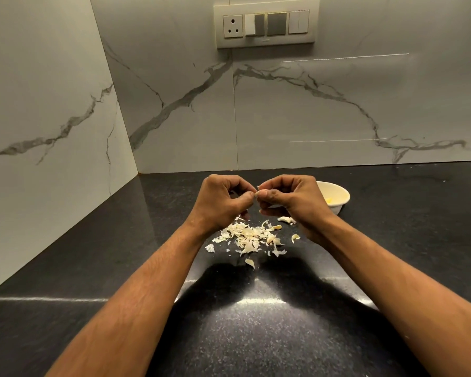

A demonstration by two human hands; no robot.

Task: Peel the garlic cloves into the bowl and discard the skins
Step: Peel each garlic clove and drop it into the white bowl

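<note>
Both hands are raised over the black counter, fingertips meeting. My right hand (288, 201) pinches a small garlic clove (261, 192) between thumb and fingers. My left hand (223, 201) pinches at the clove's tip, fingers curled. Below them lies a pile of pale garlic skins (246, 238). A few unpeeled cloves (286, 219) lie at the pile's right side. A white bowl (340, 193) stands behind my right hand, partly hidden by it, with something pale yellow inside.
The black granite counter (256, 322) runs to a marble-look wall at the back and left. A switch and socket panel (265, 24) is mounted on the back wall. Loose skin flakes (210, 248) lie scattered around the pile.
</note>
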